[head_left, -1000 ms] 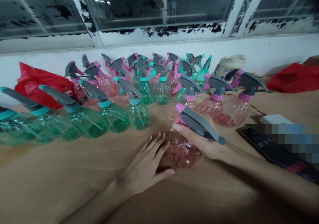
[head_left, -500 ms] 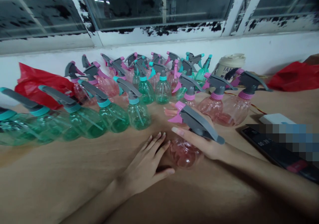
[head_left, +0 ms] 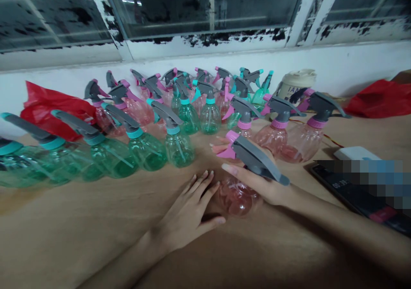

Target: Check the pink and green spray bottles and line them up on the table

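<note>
A pink transparent spray bottle (head_left: 237, 197) with a grey and pink trigger head (head_left: 253, 158) stands on the wooden table (head_left: 96, 220) in front of me. My right hand (head_left: 257, 182) is wrapped round its neck and trigger, fingers under the pink lever. My left hand (head_left: 189, 214) rests against the bottle's left side, fingers stretched out and touching its body.
Several green spray bottles (head_left: 141, 150) and pink spray bottles (head_left: 298, 141) stand in rows behind, up to the white wall. Red plastic bags (head_left: 48, 107) lie at both back corners. A lidded tub (head_left: 297, 83), a white box (head_left: 353, 153) and a black device (head_left: 346, 190) sit on the right.
The pink trigger lever has come out forward from the head and my right fingers have opened off it. The bottle and left hand have stayed in place.
</note>
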Demonstrator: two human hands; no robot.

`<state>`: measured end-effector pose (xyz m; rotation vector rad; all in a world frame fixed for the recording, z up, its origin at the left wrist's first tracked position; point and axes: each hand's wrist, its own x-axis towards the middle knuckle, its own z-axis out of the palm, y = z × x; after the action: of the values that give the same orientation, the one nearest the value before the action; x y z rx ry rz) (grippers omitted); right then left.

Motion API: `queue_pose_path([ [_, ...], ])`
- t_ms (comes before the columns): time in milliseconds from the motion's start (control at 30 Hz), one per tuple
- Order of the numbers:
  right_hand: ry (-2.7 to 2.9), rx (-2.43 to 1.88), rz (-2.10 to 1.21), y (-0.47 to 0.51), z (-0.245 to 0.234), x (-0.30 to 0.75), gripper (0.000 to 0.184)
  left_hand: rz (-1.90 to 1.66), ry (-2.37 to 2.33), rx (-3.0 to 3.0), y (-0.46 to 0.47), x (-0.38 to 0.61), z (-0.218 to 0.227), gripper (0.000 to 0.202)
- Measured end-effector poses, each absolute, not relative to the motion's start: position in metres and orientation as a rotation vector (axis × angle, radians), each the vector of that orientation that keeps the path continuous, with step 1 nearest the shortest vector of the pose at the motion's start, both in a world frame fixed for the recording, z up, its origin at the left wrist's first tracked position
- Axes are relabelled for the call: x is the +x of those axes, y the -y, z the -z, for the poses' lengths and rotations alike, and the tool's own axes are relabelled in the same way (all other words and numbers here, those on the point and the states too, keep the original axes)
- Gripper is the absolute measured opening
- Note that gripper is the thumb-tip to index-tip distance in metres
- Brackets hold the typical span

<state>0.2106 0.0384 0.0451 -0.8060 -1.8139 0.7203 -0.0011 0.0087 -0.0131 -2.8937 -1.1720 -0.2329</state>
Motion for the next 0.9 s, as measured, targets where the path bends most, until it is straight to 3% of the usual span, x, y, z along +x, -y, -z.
queue_pose_path([
  [400,1.785,-0.822,-0.757,-0.04,-0.05,0.207,0.017,0.227,1.219,-2.906,-0.008,-0.001,0.011,0.072],
  [633,1.808,-0.812,-0.73,-0.039,-0.053,0.208,0.021,0.226,1.216,-2.894,-0.009,-0.001,0.014,0.071],
  [700,1.813,-0.803,-0.729,-0.038,-0.053,0.209,0.026,0.224,1.223,-2.898,-0.009,0.0,0.013,0.071],
  [900,1.841,-0.848,-0.832,-0.037,-0.046,0.217,0.064,0.214,1.207,-2.9,-0.009,0.001,0.01,0.069],
])
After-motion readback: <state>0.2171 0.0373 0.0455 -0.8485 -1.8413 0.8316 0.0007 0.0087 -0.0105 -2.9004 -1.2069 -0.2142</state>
